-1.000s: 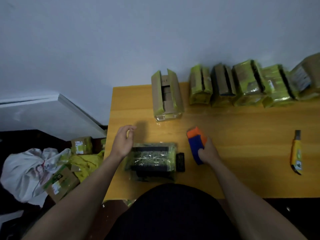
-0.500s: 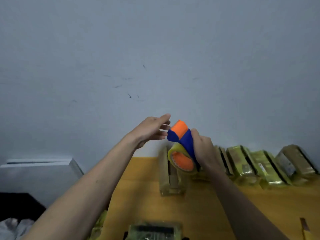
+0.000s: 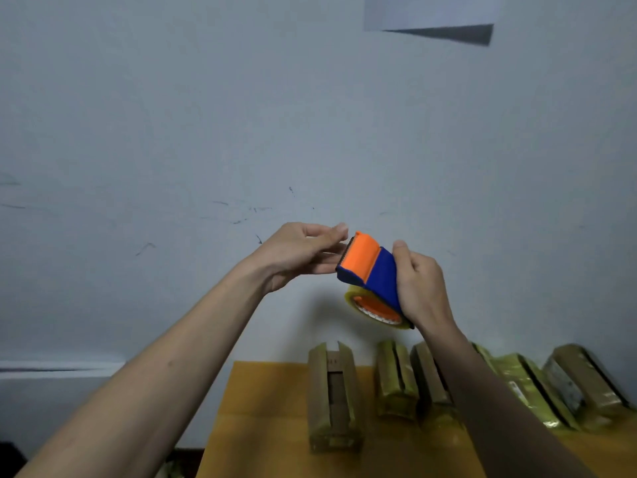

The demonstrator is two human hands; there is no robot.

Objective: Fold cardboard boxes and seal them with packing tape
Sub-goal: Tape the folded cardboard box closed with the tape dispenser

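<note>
My right hand (image 3: 422, 288) grips a blue and orange tape dispenser (image 3: 370, 267) raised in front of the wall, with its yellowish tape roll (image 3: 374, 310) hanging underneath. My left hand (image 3: 300, 253) is at the dispenser's orange cutter end, fingertips touching or nearly touching it; whether they pinch the tape end I cannot tell. Below, on the yellow wooden table (image 3: 262, 408), an open cardboard box (image 3: 332, 395) stands with its flaps up. Right of it is a row of taped boxes (image 3: 396, 384).
More taped boxes (image 3: 582, 384) continue the row along the wall to the right, partly hidden by my right forearm. A pale wall fills the upper view. A white ledge (image 3: 51, 369) lies left of the table.
The view tilted up from the table. My right hand lifted the tape dispenser off the table to wall height, and my left hand rose to meet its cutter end.
</note>
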